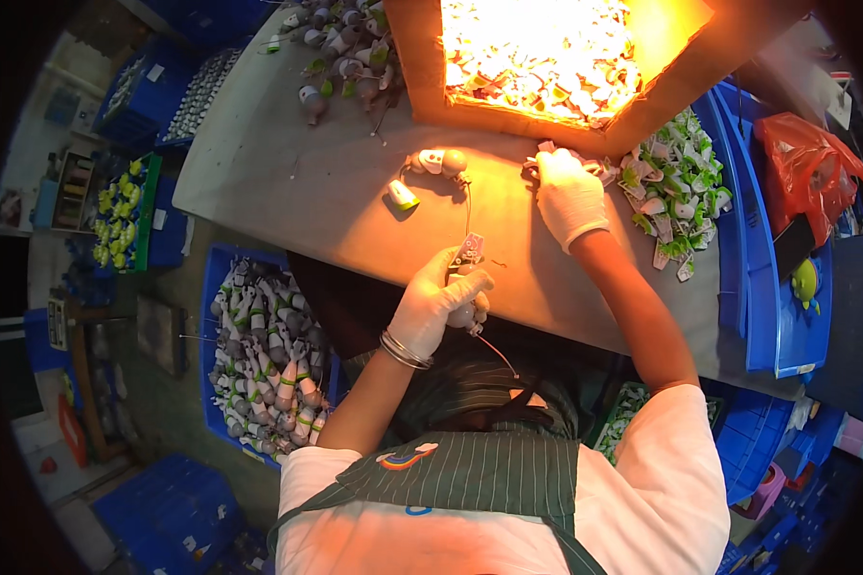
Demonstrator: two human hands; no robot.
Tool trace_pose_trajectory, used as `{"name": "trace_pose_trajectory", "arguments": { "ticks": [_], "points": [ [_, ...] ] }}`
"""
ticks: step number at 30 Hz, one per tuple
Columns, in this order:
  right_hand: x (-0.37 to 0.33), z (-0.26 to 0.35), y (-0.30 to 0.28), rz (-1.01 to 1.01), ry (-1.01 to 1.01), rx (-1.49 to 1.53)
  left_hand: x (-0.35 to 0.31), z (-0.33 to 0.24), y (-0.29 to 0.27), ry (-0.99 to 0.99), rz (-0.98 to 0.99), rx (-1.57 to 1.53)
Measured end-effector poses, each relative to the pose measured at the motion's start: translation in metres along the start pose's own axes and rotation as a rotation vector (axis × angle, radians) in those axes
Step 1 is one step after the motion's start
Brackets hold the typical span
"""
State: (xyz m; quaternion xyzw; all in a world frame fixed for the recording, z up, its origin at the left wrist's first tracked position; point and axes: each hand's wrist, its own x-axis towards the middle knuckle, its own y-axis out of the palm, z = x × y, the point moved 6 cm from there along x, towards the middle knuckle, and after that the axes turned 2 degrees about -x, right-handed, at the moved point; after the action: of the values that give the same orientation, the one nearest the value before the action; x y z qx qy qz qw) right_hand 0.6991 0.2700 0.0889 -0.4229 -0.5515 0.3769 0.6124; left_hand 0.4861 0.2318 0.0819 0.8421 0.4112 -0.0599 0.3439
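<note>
My left hand (433, 305), in a white glove, is closed around a small grey-and-white plastic part near the table's front edge. A pale flat tip with small dark dots (468, 249) sticks up from the fingers, and a thin cord hangs below. Further right, my gloved right hand (571, 196) reaches down to the table in front of a cardboard box, fingers bent together among small pale pieces (599, 170). What the fingertips hold is hidden. Between the hands and the pile lie a grey-and-white part (438, 162) with a thin cord and a white cap with a green rim (403, 195).
The brightly lit cardboard box (537, 120) holds many small pieces. Beside it lies a heap of green-and-white pieces (681, 182). Grey-and-white parts (350, 48) are piled at the back left. A blue crate (211, 335) of similar parts stands left, below the table (259, 163).
</note>
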Motion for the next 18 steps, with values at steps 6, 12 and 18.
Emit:
{"name": "trace_pose_trajectory", "arguments": {
  "ticks": [6,12,18],
  "points": [
    [-0.040,0.013,-0.006,0.278,0.414,1.455,0.003,0.005,-0.002,0.007,-0.059,0.129],
    [-0.056,0.054,-0.014,0.486,0.484,1.922,0.003,0.002,0.006,-0.024,-0.064,0.225],
    [-0.063,0.057,-0.006,0.321,0.499,1.979,0.006,0.003,0.009,-0.048,-0.030,0.216]
  ]
}}
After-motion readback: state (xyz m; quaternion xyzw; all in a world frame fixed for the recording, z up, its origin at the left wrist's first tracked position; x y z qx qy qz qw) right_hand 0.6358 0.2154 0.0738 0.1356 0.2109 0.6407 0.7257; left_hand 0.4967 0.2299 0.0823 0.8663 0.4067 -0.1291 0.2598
